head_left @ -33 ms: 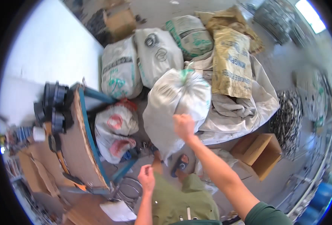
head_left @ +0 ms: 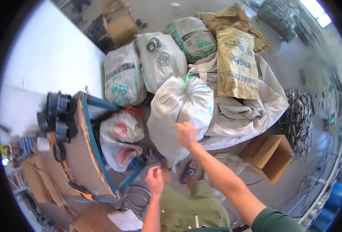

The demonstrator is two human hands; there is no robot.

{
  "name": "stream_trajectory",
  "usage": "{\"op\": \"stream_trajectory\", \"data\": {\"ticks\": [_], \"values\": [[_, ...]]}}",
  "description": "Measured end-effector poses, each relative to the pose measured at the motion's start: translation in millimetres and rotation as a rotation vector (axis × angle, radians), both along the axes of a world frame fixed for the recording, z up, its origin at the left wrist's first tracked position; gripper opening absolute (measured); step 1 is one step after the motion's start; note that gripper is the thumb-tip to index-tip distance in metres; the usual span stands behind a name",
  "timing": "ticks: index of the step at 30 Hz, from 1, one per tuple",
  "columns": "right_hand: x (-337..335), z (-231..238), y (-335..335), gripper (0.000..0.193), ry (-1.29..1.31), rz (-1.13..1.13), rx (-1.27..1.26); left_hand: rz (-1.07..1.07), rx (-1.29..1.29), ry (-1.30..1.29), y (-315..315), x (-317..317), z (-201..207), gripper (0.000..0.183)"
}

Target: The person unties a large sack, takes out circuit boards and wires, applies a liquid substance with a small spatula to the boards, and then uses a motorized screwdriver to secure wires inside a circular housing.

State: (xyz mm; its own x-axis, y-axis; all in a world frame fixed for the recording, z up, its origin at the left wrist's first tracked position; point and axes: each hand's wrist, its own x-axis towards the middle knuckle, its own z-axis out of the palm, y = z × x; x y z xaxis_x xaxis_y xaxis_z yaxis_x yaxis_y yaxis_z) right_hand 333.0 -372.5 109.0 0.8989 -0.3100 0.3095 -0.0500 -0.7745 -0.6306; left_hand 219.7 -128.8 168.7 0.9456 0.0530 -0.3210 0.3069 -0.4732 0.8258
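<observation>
Right hand [head_left: 186,135]: closed fist, apparently pinching a fold of the tied white woven sack [head_left: 177,104], which bulges at 12 o'clock from it. Left hand [head_left: 154,180] at 7, apart from the sack, fingers curled; cannot tell if fully closed. Red-marked sack [head_left: 112,142] at 9; tan printed bag [head_left: 237,63] at 1. Step, as judged: handling the tied sack. Shifting it calls for a firm grip, probably left-hand support.
</observation>
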Motion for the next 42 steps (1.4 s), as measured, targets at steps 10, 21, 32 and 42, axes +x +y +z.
{"op": "stream_trajectory", "data": {"ticks": [10,21,32,42], "values": [[-124.2,-8.4,99.1,0.013,0.183,-0.006,0.168,-0.408,0.599,-0.672,-147.4,159.8,-28.1,0.036],[-252.7,-48.0,164.7,0.004,0.473,-0.073,0.116,-0.341,0.474,-0.811,-78.9,15.9,-76.5,0.028],[-250.3,-84.1,203.0,0.014,0.365,-0.212,-0.011,0.058,-0.758,0.079,-99.9,74.9,-56.0,0.054],[-371.2,-75.9,320.7,0.04,0.292,-0.402,0.337,0.132,-0.868,0.481,34.3,-99.5,23.7,0.04]]}}
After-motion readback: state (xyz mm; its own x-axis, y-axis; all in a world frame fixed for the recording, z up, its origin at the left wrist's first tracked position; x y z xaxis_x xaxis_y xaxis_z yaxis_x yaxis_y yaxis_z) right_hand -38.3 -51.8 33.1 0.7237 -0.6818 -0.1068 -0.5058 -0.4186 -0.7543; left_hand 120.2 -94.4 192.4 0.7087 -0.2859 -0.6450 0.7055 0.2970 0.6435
